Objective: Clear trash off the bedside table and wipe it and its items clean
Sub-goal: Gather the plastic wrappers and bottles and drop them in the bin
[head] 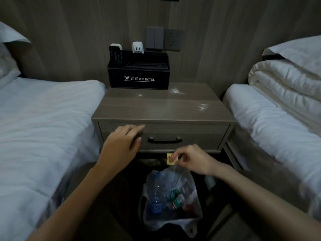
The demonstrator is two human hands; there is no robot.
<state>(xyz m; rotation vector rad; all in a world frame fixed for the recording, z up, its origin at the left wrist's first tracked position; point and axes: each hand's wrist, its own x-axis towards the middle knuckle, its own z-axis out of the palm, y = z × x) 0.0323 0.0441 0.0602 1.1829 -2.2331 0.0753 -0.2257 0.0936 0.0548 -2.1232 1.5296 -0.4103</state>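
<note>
The wooden bedside table [156, 108] stands between two beds, with white powdery smudges [202, 106] on its top. A black hotel tissue box organiser [139, 75] sits at its back, holding a remote [116, 55] and a white plug adapter [138, 47]. My right hand [192, 159] pinches a small yellow wrapper [171, 159] together with a clear plastic sheet, above the bin [170, 199]. The bin has a plastic liner and holds plastic bottles. My left hand [121, 145] hovers with relaxed fingers in front of the drawer, holding nothing.
White-sheeted beds flank the table on the left [43, 127] and right [278, 127]. A folded duvet [286, 84] lies on the right bed. The drawer has a black handle [164, 140]. Wall switches and a socket [165, 40] sit above the organiser.
</note>
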